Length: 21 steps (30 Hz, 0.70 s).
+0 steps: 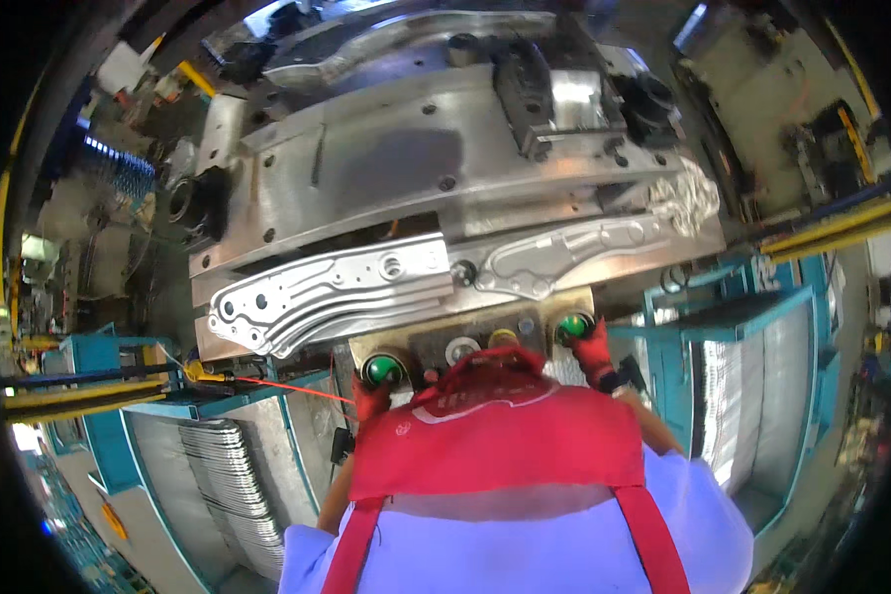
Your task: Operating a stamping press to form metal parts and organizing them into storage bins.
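Red-gloved left hand (pixel 370 398) under left green button (pixel 383 369), at 1 o'clock | right hand (pixel 594 348) touches right button (pixel 573 326), at 11 | fingers' spread unclear, nothing visibly gripped

We see a bright pressed sheet-metal panel (pixel 327 297), silvery and smooth with a soft gleam, lying on the broad grey steel die block (pixel 396 168), whose machined face looks matt and lightly smeared. Our left hand (pixel 369 398) and right hand (pixel 594 351) wear red knitted cloth gloves, dull and fuzzy, by two round glossy green plastic buttons (pixel 383 369) set in a scuffed brass-coloured metal plate (pixel 465 332). Our red cloth apron (pixel 500 436) looks matt over a pale blue woven shirt (pixel 525 554). The teal painted metal bins (pixel 723 396) hold stacked sheet-metal blanks (pixel 233 485) with shiny edges.
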Each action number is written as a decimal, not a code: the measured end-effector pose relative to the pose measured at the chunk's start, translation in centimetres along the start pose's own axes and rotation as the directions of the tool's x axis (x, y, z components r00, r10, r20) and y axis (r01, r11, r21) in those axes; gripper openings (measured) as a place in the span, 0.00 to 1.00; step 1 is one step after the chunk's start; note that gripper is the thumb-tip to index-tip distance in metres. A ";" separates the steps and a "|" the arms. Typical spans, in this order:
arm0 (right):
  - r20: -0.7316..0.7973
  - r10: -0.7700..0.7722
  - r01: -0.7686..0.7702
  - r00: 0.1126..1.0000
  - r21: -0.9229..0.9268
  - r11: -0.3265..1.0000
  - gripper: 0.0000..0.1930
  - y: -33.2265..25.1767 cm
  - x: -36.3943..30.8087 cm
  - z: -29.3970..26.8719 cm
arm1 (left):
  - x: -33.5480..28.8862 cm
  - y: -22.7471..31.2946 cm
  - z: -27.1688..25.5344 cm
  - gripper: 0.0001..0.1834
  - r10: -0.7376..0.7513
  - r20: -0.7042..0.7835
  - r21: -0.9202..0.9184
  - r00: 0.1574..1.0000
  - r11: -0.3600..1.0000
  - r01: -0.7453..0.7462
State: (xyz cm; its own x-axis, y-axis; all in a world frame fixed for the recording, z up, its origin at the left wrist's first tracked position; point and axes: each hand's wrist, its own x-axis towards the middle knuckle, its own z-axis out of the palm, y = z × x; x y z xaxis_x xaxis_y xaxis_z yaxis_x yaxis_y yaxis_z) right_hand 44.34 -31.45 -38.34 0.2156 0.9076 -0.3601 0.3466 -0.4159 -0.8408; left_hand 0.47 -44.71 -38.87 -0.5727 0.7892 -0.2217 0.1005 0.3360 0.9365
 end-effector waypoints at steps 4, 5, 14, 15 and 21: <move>-0.055 -0.029 0.026 0.998 -0.060 0.998 0.43 -4.1 -1.7 0.3 | -0.3 3.1 0.9 0.29 -0.133 0.045 -0.060 0.990 0.989 0.135; -0.067 -0.021 0.017 0.998 -0.060 0.998 0.43 -4.1 -2.2 -0.1 | 0.1 1.2 0.8 0.29 -0.134 0.060 -0.057 0.989 0.989 0.137; 0.028 0.111 -0.108 0.993 -0.087 0.990 0.43 -3.0 -1.2 0.3 | -0.7 1.2 -0.3 0.30 0.032 -0.086 0.145 0.996 0.989 -0.020; 0.020 0.115 -0.113 0.993 -0.092 0.989 0.43 -2.4 -1.0 -0.1 | -0.9 4.3 0.9 0.29 0.053 -0.020 0.143 0.998 0.989 -0.049; 0.296 0.139 0.066 0.945 -0.588 0.806 0.40 -9.0 1.1 -3.4 | -1.7 8.6 0.7 0.23 0.106 0.039 0.250 0.994 0.962 -0.113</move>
State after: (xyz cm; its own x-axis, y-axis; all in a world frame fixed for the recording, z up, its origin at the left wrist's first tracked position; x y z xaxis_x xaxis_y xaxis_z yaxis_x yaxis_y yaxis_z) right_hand 44.60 -26.85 -29.77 -0.0181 0.8170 -0.5764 0.8303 -0.3088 -0.4638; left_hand 2.86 -42.86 -30.59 -0.5265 0.8399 -0.1317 0.3641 0.3627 0.8579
